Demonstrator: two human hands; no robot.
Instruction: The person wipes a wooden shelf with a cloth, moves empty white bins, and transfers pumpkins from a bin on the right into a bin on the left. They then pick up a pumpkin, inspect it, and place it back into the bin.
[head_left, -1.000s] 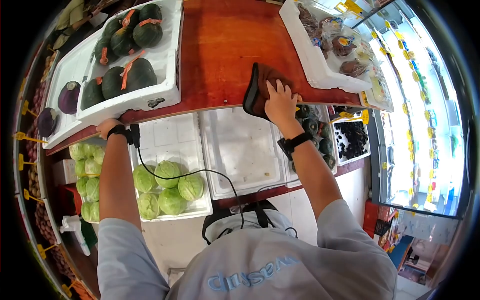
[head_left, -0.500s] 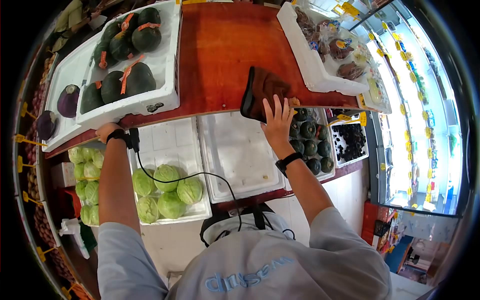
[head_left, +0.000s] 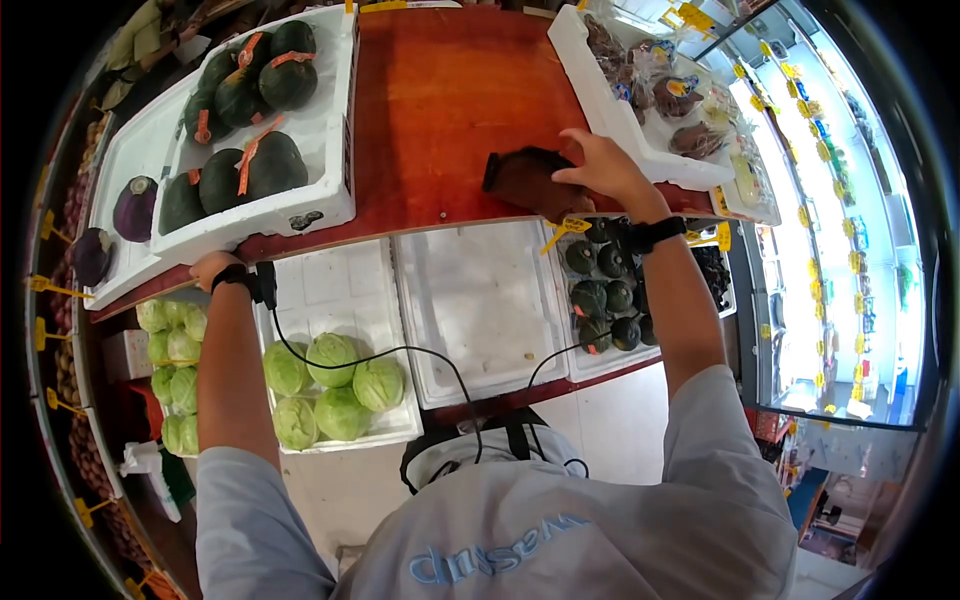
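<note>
A brown cloth (head_left: 535, 182) with a dark edge lies crumpled near the front edge of the red-brown wooden shelf (head_left: 460, 80). My right hand (head_left: 605, 170) is at its right end, thumb and fingers spread apart; whether they touch the cloth is hard to tell. At the left, my left hand (head_left: 213, 268) rests on the shelf's front edge, just below the white foam tray (head_left: 335, 190) of dark green squashes (head_left: 275, 165). Its fingers are curled and partly hidden at the edge.
Below the shelf are green cabbages (head_left: 343, 410), a white foam tray (head_left: 485, 385) and small dark squashes (head_left: 610, 262). A foam box (head_left: 655, 165) of wrapped produce sits at the right. Two eggplants (head_left: 135, 208) lie at the left. A black cable (head_left: 400, 348) hangs from my left wrist. Another person (head_left: 140, 40) is at the top left.
My right hand has moved right and up, from on top of the cloth to its right end. The cloth now lies lower and more sideways. My left hand has stayed in place.
</note>
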